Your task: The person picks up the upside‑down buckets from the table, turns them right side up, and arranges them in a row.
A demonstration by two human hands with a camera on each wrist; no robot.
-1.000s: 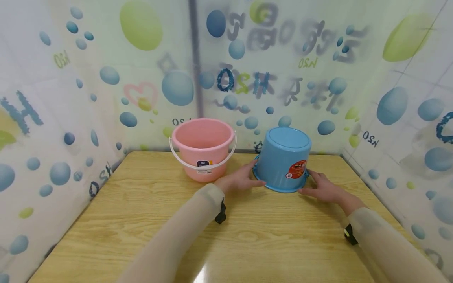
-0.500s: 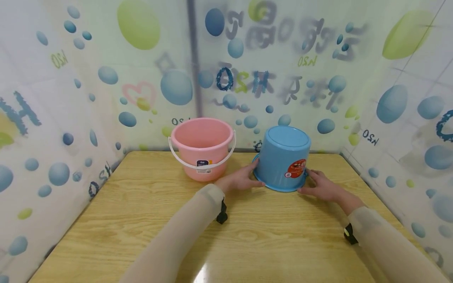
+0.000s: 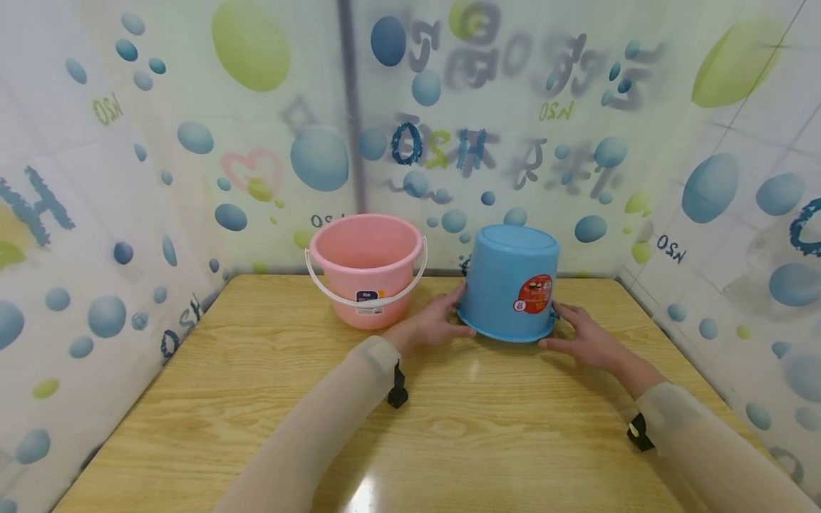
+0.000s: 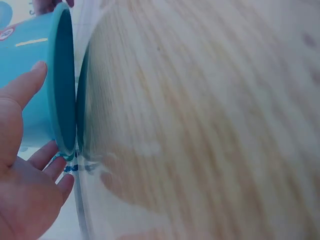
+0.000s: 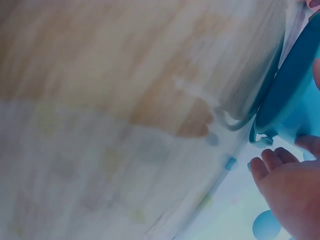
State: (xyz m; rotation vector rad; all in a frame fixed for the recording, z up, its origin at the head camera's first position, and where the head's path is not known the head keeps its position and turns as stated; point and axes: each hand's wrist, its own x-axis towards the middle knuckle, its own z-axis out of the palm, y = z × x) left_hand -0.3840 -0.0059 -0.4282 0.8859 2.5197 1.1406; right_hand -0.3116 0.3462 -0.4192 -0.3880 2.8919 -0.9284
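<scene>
An upside-down blue bucket [image 3: 497,288] with a red round label stands between my hands near the back of the table. My left hand [image 3: 431,326] holds its left side, thumb at the front of the rim. On the right side, my right hand [image 3: 589,342] grips it near the rim. The front of the bucket is raised and it leans back; the left wrist view shows the dark inside of the bucket [image 4: 64,85] over the shiny tabletop. In the right wrist view a handle lug [image 5: 262,140] shows near my fingers.
A pink bucket [image 3: 368,285] with a white handle stands upright just left of the blue one, close to my left forearm. The wooden table [image 3: 449,427] ends at a patterned curtain [image 3: 410,192] at the back and at both sides.
The blue bucket has tipped backward, its front rim rising slightly and its label turning more toward the head view. Both hands keep their places on it; the pink bucket stays put.
</scene>
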